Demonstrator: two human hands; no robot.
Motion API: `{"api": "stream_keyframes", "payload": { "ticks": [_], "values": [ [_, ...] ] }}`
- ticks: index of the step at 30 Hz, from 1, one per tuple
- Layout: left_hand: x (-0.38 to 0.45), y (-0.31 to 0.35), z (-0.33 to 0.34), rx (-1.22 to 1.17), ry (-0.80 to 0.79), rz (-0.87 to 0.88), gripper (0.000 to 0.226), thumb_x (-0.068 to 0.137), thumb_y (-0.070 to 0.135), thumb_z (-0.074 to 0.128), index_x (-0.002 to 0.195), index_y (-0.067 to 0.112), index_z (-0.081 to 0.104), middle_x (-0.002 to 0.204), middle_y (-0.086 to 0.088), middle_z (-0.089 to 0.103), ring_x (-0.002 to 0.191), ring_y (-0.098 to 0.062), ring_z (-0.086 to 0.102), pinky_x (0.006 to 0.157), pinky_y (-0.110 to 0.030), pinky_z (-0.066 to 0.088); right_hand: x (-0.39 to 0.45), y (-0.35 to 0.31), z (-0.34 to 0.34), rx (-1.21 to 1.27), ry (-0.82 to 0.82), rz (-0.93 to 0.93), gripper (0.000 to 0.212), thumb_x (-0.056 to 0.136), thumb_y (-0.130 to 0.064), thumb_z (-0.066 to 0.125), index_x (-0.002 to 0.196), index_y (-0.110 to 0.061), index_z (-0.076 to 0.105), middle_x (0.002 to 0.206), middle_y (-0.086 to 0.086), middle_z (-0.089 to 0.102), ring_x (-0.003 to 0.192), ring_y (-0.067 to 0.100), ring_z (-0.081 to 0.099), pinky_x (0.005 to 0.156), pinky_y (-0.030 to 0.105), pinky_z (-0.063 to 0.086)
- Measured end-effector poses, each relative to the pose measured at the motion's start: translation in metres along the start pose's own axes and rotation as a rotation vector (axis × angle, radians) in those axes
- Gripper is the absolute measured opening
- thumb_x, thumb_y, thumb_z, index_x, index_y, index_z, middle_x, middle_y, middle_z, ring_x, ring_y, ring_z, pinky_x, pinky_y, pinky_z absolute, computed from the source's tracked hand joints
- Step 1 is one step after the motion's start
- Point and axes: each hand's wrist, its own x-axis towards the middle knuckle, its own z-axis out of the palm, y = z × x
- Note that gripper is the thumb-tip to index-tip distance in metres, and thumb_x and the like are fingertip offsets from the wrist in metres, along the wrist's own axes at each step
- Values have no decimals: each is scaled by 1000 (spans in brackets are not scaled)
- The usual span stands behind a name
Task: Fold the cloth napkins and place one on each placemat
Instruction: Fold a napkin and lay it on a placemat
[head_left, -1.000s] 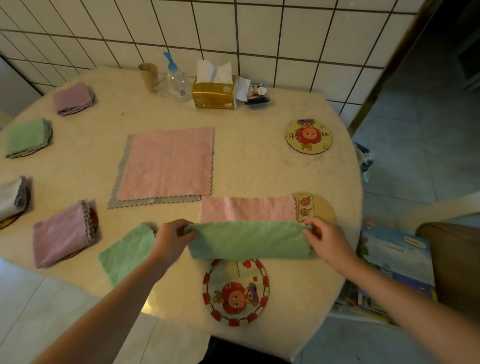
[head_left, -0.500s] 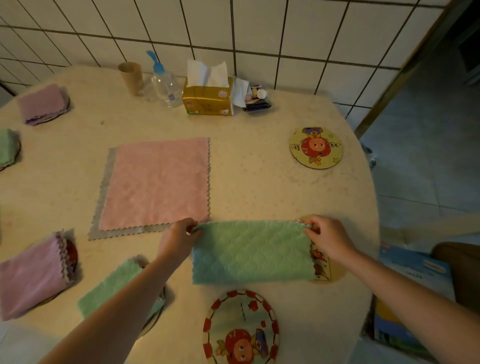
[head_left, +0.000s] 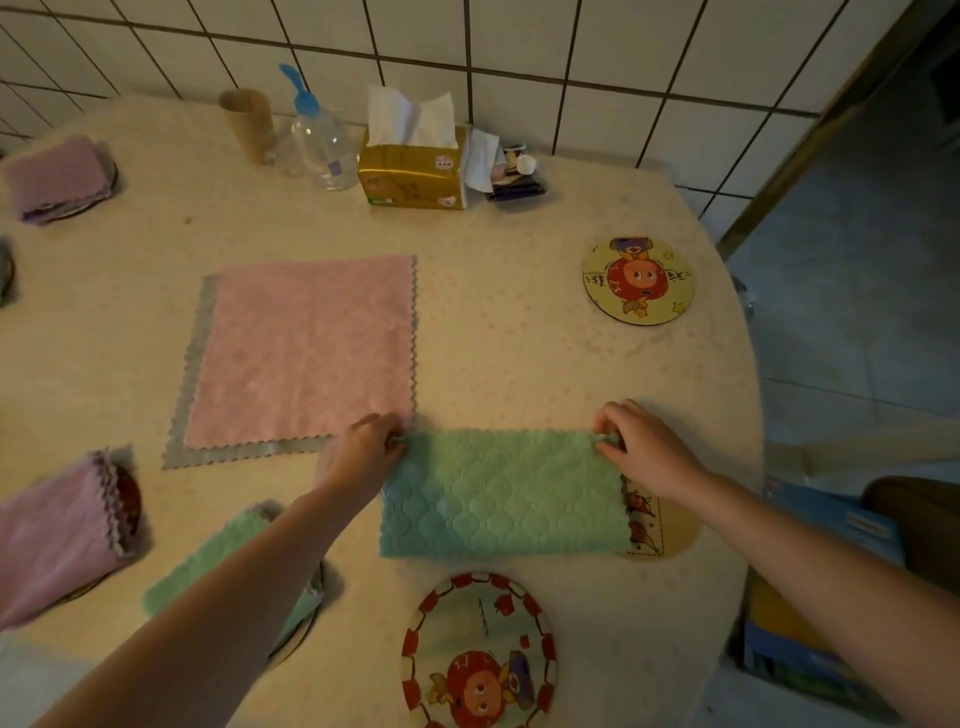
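A green napkin (head_left: 501, 493), folded in half into a wide strip, lies flat on the table and partly covers a round yellow placemat (head_left: 657, 525). My left hand (head_left: 363, 457) pinches its far left corner and my right hand (head_left: 641, 447) pinches its far right corner. An unfolded pink napkin (head_left: 306, 348) lies on a grey one (head_left: 192, 384) just beyond my left hand. Bare round placemats sit at the near edge (head_left: 480, 654) and the far right (head_left: 639, 280). Folded napkins rest on placemats at the left: green (head_left: 218, 566), pink (head_left: 57, 535) and purple (head_left: 57, 176).
A tissue box (head_left: 413, 174), a clear bottle (head_left: 319, 140), a cardboard tube (head_left: 249, 124) and small items (head_left: 514, 176) stand along the tiled wall. The round table's edge (head_left: 748, 415) drops off at the right, with books (head_left: 810, 629) and a seat below.
The top layer of the green napkin was carried away from me and laid down over the pink strip, so the fold is shut. My view has tilted closer.
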Motion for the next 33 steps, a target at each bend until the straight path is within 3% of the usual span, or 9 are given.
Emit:
{"api": "stream_keyframes", "payload": {
  "ticks": [5, 9, 13, 19, 21, 24, 28, 30, 33],
  "values": [
    [-3, 2, -2, -59, -2, 37, 15, 88, 26, 62, 101, 20, 60, 90, 3, 50, 78, -23, 57, 66, -38, 52, -4, -5, -2, 58, -10, 7, 22, 88, -22, 57, 78, -33, 41, 90, -12, 49, 80, 11, 55, 73, 35, 53],
    [-2, 4, -2, -134, -37, -61, 19, 83, 22, 67, 98, 20, 55, 93, 3, 56, 84, -20, 57, 69, -35, 51, -12, -8, -1, 203, -5, 19, 14, 90, -18, 55, 88, -21, 41, 87, -2, 53, 72, 17, 52, 60, 28, 43],
    [-3, 8, -2, -223, -117, -107, 27, 84, 14, 66, 109, 17, 58, 100, -1, 64, 89, -19, 59, 77, -31, 51, -22, -5, -3, 361, 30, 80, 20, 91, -20, 58, 101, -17, 41, 110, 6, 58, 95, 20, 59, 68, 28, 45],
    [22, 42, -10, -267, 115, 29, 18, 86, 4, 60, 103, 6, 63, 99, -11, 61, 92, -28, 55, 76, -31, 43, -40, 11, -9, 433, 208, 154, 21, 92, -15, 56, 107, -15, 42, 107, 12, 59, 63, 9, 52, 59, 24, 44],
    [27, 62, -8, -208, 183, 75, 32, 86, 3, 60, 118, 8, 59, 113, -11, 56, 109, -31, 49, 89, -38, 45, -48, 17, -9, 358, 269, 195, 25, 91, -13, 56, 112, -13, 42, 113, 13, 56, 81, 26, 61, 67, 36, 47],
    [2, 87, 5, -51, 218, 207, 53, 84, 6, 61, 135, 14, 47, 135, -7, 46, 125, -29, 37, 103, -47, 40, -64, 20, -2, 1, 362, 150, 38, 88, -11, 59, 123, -6, 44, 121, 15, 49, 107, 31, 50, 83, 37, 47],
    [-62, 97, 51, 121, -32, 590, 61, 94, 30, 47, 149, 26, 22, 159, 4, 15, 147, -20, 7, 119, -42, 13, -96, 10, 31, -444, 400, -269, 36, 78, -11, 64, 114, -10, 60, 123, 12, 56, 115, 31, 43, 89, 44, 50],
    [-76, 89, 69, 214, -139, 630, 61, 96, 43, 32, 152, 31, 10, 159, 8, 0, 146, -18, -8, 119, -40, 3, -109, 10, 50, -485, 307, -437, 32, 84, -19, 54, 114, -12, 62, 122, 6, 58, 117, 25, 46, 93, 38, 47],
    [-76, 70, 76, 257, -157, 568, 60, 95, 48, 20, 152, 32, 9, 159, 9, -2, 146, -18, -11, 120, -41, 7, -117, 17, 62, -520, 229, -482, 37, 85, -15, 47, 120, -13, 59, 124, 3, 58, 115, 22, 50, 91, 35, 48]
  ]
}}
